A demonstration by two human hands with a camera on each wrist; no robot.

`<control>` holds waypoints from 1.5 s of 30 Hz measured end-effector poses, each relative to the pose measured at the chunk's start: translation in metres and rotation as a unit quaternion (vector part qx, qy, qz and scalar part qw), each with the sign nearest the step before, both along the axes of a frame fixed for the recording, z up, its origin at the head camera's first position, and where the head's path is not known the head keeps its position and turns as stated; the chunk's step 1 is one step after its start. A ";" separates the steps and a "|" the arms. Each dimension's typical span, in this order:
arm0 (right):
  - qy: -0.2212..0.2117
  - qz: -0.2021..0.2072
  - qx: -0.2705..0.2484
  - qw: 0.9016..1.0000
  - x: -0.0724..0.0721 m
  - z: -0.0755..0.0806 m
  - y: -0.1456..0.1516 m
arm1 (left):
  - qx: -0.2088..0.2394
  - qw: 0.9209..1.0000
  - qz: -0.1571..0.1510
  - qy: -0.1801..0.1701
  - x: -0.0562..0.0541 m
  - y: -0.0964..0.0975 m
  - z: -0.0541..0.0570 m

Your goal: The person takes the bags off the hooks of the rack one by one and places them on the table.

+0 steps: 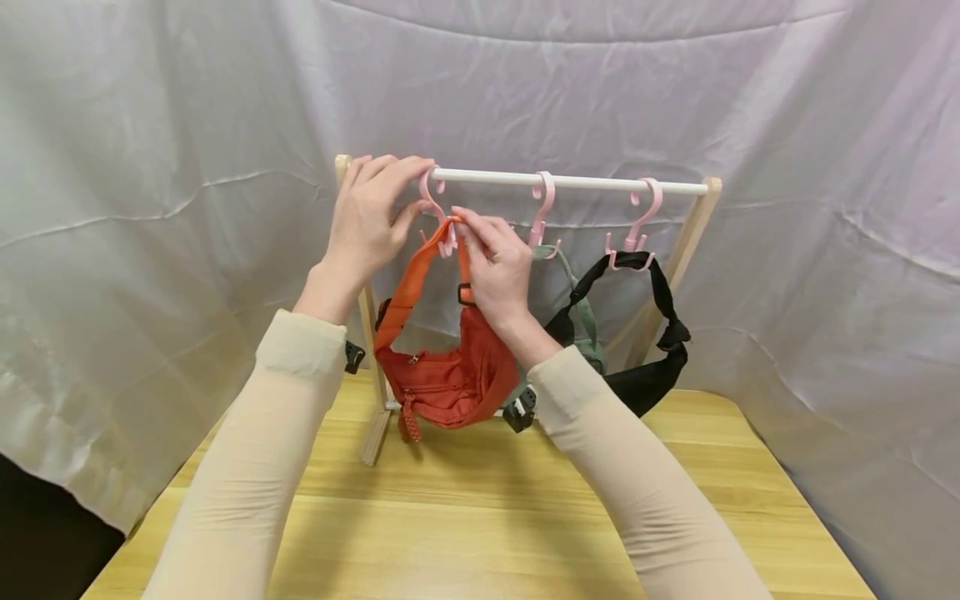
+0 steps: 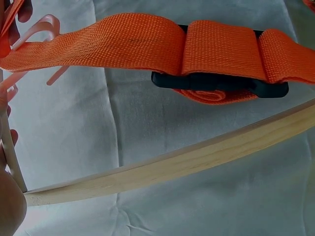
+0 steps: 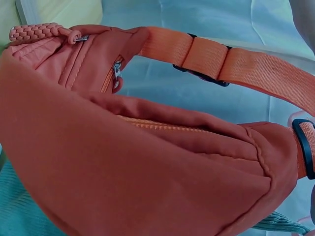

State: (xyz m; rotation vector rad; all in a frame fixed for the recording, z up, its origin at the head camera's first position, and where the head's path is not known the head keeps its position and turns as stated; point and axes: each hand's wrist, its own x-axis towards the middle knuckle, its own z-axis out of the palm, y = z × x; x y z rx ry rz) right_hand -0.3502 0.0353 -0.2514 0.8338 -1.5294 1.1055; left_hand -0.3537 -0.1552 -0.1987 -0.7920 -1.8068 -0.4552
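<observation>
Nearest hangs the red waist bag (image 1: 450,383); I judge it light and soft, a body which sags easily, so better to take it by the flat, stronger orange strap (image 1: 411,287). It has an orange zip (image 3: 167,126) and a braided pull (image 1: 408,418). Above, the right hand (image 1: 498,267) pinches this strap beside the pink hook (image 1: 424,190), which the left hand (image 1: 367,208) grips at the white rod (image 1: 487,177).

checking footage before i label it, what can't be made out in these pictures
- Green bag: head view, partly hidden by the red bag and right sleeve.
- Left pink hook: head view, lower prongs partly behind the orange strap.
- Left hand: left wrist view, mostly cut off by the left edge.
</observation>
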 end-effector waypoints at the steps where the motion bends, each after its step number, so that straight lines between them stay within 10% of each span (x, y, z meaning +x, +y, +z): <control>1: 0.001 0.000 0.002 1.000 0.001 0.000 0.000 | -0.002 1.000 0.000 0.002 0.000 0.000 0.000; 45: 0.015 0.017 0.024 0.999 0.006 -0.011 -0.004 | 0.003 1.000 -0.001 0.004 -0.002 0.004 0.001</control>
